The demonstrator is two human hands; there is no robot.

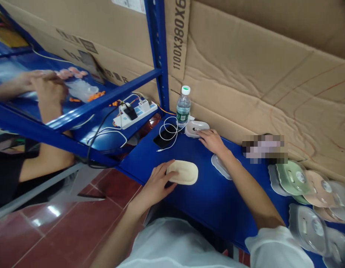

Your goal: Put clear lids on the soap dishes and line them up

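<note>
My left hand [158, 183] grips the left end of a cream oval dish [186, 172] that lies on the blue table, with its fingers over the rim and inside. My right hand [213, 142] reaches to the back of the table, its fingertips together at the edge of a pale translucent oval container [192, 127] with a small dark spot in it. Whatever those fingertips pinch is too small to make out. Under my right forearm lies a clear, wavy-edged plastic piece [219, 166], partly hidden.
A water bottle [183, 106] stands behind a dark phone [164, 137] and a coiled white cable [160, 132]. Several lidded dishes, one green [291, 178], are stacked at right. Left of the blue post [158, 48] are a power strip [136, 116] and another person's hands [48, 85].
</note>
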